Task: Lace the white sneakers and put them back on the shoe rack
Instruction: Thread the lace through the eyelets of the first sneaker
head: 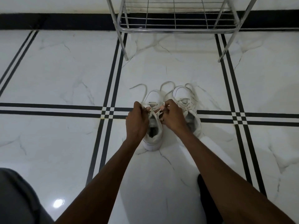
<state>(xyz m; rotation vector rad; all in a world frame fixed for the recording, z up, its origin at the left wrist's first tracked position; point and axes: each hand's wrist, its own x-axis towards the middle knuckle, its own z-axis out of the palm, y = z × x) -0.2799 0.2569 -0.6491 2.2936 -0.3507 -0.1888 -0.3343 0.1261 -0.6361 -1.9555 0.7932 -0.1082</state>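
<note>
Two white sneakers stand side by side on the floor, toes pointing away from me. The left sneaker point(153, 136) lies under both hands. My left hand point(137, 122) pinches its white lace point(142, 88) at the left eyelets, and my right hand point(174, 117) pinches the lace on the right side. Loose lace ends loop on the floor beyond the toes. The right sneaker point(187, 101) is partly hidden by my right hand, with its laces crossed over the tongue. The metal shoe rack point(176, 29) stands further ahead, its lower wire shelf holding nothing.
The floor is glossy white marble tile point(64, 75) with black double stripes. A black skirting band point(56, 21) runs along the wall behind the rack. My grey-clad knee point(17, 196) is at the bottom left. A dark shape point(202, 191) sits under my right forearm.
</note>
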